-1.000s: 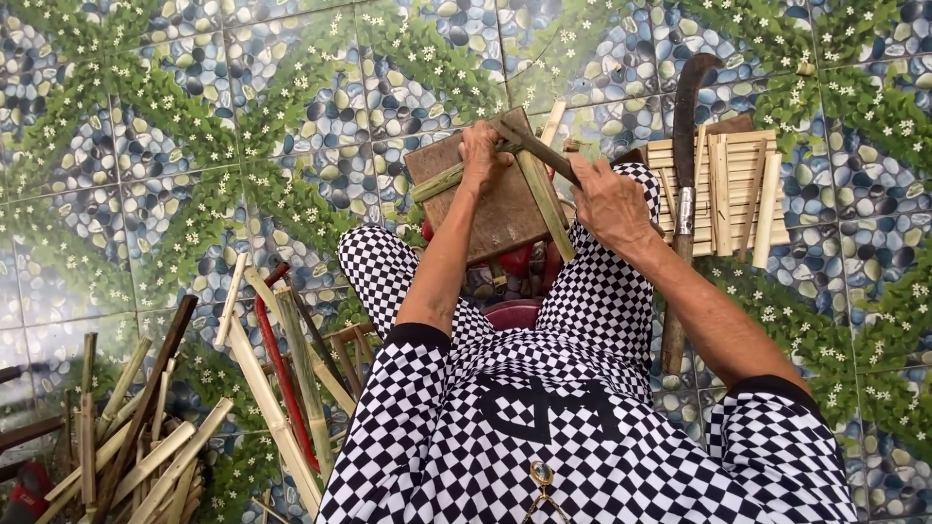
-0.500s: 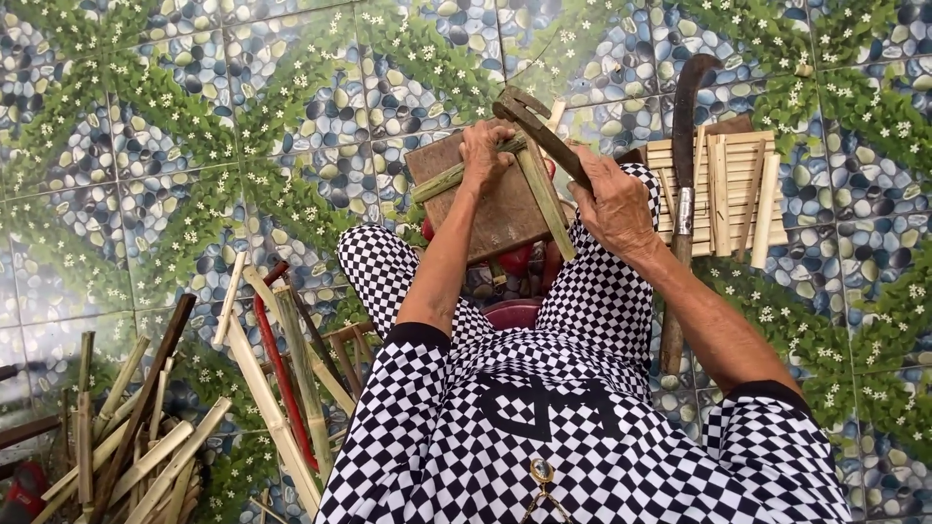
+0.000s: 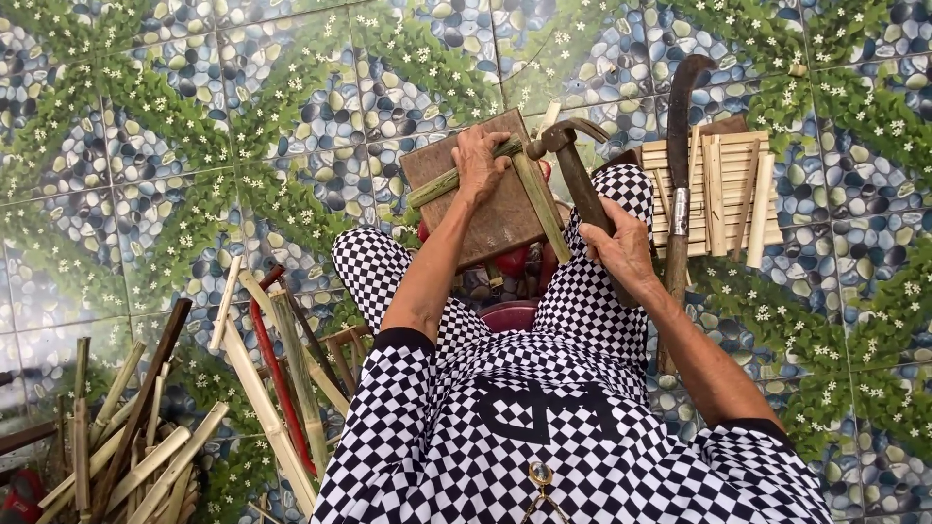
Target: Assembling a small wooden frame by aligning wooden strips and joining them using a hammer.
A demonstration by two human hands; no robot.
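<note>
Here we list: left hand pressing crossed bamboo strips flat on a wooden board; right hand gripping a hammer.

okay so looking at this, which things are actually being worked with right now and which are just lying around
In use: left hand pressing crossed bamboo strips on the wooden block; right hand gripping the hammer.

Lying about: curved machete, slatted bamboo panel, loose bamboo sticks on the tiled floor.
</note>
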